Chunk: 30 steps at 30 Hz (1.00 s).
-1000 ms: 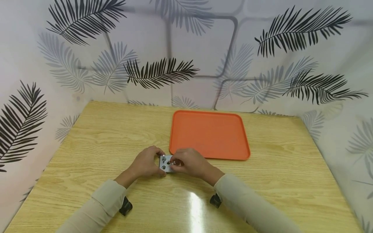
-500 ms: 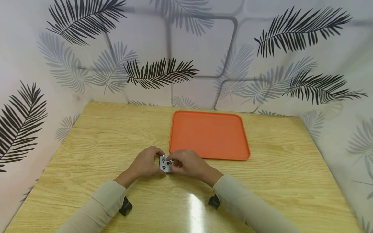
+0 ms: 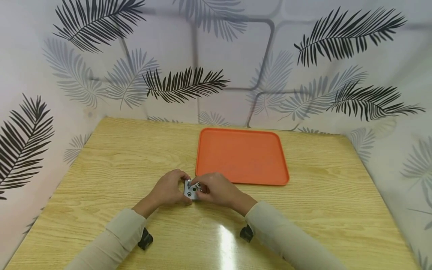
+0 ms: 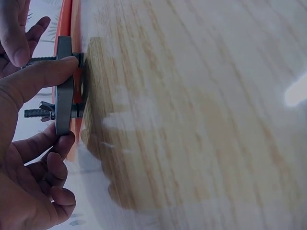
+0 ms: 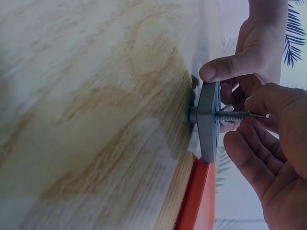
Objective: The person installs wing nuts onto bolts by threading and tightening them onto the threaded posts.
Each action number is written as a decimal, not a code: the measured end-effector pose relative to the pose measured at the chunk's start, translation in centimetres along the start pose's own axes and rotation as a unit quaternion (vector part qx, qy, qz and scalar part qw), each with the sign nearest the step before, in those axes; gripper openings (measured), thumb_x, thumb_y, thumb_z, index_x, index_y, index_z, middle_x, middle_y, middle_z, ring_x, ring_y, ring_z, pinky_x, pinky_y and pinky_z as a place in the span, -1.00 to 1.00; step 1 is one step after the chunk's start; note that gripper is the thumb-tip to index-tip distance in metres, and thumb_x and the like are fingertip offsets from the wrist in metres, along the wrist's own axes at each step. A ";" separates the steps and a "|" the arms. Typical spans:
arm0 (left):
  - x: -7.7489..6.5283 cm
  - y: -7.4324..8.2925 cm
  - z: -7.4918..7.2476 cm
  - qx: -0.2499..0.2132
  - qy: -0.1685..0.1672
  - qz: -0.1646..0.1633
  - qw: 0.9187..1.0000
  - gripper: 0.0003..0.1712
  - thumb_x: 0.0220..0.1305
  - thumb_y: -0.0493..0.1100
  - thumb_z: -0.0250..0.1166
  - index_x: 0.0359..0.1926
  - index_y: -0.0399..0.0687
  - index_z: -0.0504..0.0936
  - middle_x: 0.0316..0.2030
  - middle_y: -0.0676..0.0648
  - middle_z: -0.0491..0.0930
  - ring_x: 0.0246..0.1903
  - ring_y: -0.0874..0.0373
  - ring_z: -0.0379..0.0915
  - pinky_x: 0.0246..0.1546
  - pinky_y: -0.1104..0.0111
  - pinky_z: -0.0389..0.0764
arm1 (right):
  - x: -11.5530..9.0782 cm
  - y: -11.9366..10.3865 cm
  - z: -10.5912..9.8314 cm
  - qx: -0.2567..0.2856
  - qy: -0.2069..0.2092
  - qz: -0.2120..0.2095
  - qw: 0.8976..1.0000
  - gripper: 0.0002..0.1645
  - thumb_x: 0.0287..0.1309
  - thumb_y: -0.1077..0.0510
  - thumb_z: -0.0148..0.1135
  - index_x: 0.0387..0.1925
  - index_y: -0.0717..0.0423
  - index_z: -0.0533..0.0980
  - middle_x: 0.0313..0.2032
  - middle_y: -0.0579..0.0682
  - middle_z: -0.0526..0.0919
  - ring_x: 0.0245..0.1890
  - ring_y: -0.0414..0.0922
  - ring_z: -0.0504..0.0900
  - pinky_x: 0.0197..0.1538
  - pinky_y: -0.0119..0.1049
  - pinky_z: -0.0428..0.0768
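Low-centre, our left hand (image 3: 168,189) grips the plate (image 5: 207,127); our right hand (image 3: 221,190), pinch unclear, likely threads the wing nut (image 5: 260,115), next needing alignment.

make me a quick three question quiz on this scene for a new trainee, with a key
1. Which hand grips the metal plate by its edges?
2. True or false: the metal plate rests on the orange tray.
3. Fill in: in the left wrist view, the lower bolt carries a ____.

Key
1. The left hand.
2. False; the plate is off the tray, nearer the person.
3. Wing nut.
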<state>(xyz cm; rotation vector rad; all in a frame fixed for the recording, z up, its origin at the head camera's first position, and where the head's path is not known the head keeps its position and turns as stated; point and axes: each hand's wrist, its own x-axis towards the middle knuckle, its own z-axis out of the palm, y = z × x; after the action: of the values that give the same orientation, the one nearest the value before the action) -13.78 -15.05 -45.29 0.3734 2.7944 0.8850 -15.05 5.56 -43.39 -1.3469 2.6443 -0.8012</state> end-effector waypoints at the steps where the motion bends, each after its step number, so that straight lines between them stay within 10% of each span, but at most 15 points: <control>1: 0.0 0.0 0.0 0.000 0.000 0.000 1.000 -0.26 -0.29 -0.03 0.69 -0.01 -0.15 0.64 -0.06 -0.10 0.63 -0.03 0.00 0.56 0.07 0.06 0.58 | 0.0 0.0 0.0 0.001 -0.002 0.001 1.000 -0.73 0.20 0.21 0.29 -0.05 0.16 0.65 -0.53 -0.09 0.63 -0.57 -0.37 0.40 -0.46 -0.58 0.38; 18: 0.1 0.1 -0.2 0.004 -0.002 0.006 1.000 -0.26 -0.30 -0.03 0.70 -0.01 -0.15 0.64 -0.06 -0.10 0.63 -0.06 0.02 0.56 0.03 0.08 0.59 | 0.0 0.3 -1.3 0.089 -0.071 0.032 0.993 -0.61 0.17 0.24 0.30 0.04 0.28 0.62 -0.41 -0.01 0.76 -0.44 -0.31 0.68 -0.33 -0.58 0.59; 30: 0.0 0.2 -0.2 0.000 -0.004 0.000 1.000 -0.25 -0.31 -0.04 0.70 0.00 -0.16 0.63 -0.06 -0.10 0.63 -0.05 0.01 0.56 0.05 0.07 0.58 | -0.2 0.5 -0.6 0.075 -0.028 0.044 0.996 -0.74 0.11 0.10 0.46 -0.23 0.18 0.63 -0.44 -0.02 0.76 -0.46 -0.30 0.68 -0.34 -0.60 0.57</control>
<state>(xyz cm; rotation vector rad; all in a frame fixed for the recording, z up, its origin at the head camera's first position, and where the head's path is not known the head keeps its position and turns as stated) -13.84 -15.00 -45.07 0.3762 2.7860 0.8825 -15.45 6.22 -43.19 -1.1910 2.5249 -0.9154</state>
